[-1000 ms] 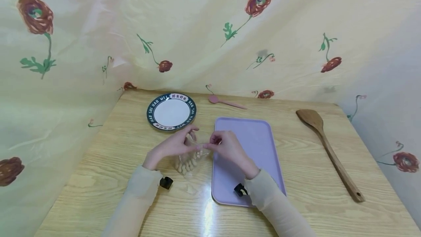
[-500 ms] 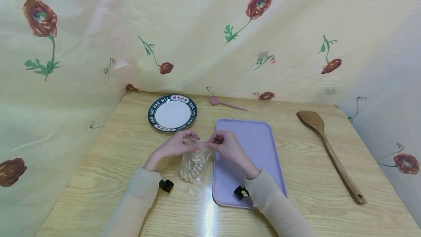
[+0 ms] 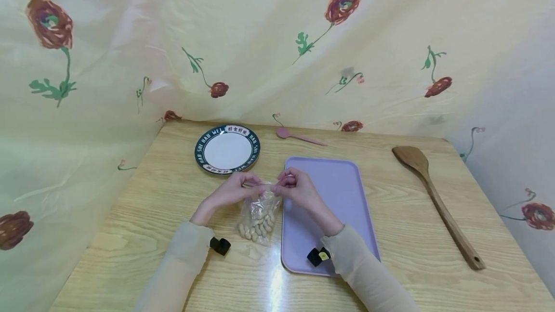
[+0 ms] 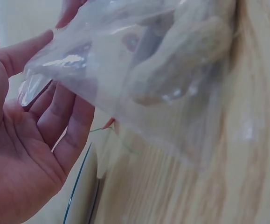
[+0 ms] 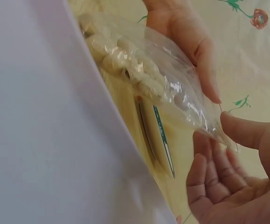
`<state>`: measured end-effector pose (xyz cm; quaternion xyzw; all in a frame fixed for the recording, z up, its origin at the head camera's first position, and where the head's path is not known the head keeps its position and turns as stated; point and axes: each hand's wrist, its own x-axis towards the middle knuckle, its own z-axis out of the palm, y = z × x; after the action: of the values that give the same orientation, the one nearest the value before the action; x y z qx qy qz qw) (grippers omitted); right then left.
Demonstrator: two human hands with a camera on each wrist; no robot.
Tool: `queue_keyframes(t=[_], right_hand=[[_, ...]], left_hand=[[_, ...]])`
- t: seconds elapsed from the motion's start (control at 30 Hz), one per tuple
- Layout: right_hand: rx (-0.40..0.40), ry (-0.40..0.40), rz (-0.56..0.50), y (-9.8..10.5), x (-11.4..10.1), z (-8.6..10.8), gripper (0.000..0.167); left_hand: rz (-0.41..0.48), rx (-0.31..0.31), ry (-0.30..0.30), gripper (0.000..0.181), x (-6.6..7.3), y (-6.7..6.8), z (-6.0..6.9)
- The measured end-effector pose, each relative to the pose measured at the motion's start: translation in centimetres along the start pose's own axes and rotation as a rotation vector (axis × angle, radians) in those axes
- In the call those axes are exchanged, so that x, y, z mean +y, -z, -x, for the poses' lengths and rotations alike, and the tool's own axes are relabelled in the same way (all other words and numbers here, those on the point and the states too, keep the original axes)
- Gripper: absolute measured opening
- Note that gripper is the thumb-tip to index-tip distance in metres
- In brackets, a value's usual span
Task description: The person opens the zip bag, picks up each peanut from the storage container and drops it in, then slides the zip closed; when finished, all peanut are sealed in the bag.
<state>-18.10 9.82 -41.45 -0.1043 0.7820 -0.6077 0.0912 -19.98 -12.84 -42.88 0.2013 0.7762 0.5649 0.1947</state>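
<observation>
A clear plastic bag [image 3: 265,210] hangs between the two hands at the middle of the table, its upper edge toward the fingers. Unshelled peanuts [image 3: 260,229] lie at its lower end. The left hand [image 3: 234,189] pinches the bag's top edge from the left, while the right hand [image 3: 301,194] pinches it from the right. In the right wrist view a thin reddish line runs along that edge, between the thumbs. Close up in the left wrist view, a peanut [image 4: 186,60] shows through the film. Whether the bag's mouth is sealed cannot be told.
Just right of the bag lies a purple tray [image 3: 327,177], partly under the right forearm. Behind the left hand stands a white plate [image 3: 227,150] with a dark patterned rim. A pink spoon [image 3: 303,138] lies at the back, a wooden spatula [image 3: 427,187] at the right.
The bag has come out from behind the left hand and hangs lower and more to the right, with its peanuts in plainer view. Both hands stay nearly in place, fingers slightly shifted.
</observation>
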Motion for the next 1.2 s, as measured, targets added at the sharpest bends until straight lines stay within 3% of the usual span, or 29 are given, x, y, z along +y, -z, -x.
queue_keyframes(t=[0.2, 0.37, 0.63, 0.83, 1.2], right_hand=[[0.024, -0.098, 0.04, -0.4, 0.3, -0.1, 0.025], [0.038, -0.14, 0.006, -0.7, 0.4, 0.0, 0.021], [0.092, -0.143, -0.078, -0.9, 0.3, -0.1, 0.021], [0.105, -0.143, -0.075, -0.9, 0.3, -0.2, 0.021], [0.101, -0.132, -0.051, -1.0, 0.2, -0.2, 0.018]], left_hand=[[0.08, 0.033, -0.001, 0.027, 0.0, -0.4, -0.1], [0.095, 0.062, -0.029, 0.028, 0.0, -0.6, -0.3], [0.085, 0.102, -0.033, 0.028, 0.6, -0.9, -0.2], [0.061, 0.123, -0.016, 0.024, 0.9, -1.0, -0.3], [0.052, 0.14, -0.049, 0.02, 0.7, -1.1, -0.4]])
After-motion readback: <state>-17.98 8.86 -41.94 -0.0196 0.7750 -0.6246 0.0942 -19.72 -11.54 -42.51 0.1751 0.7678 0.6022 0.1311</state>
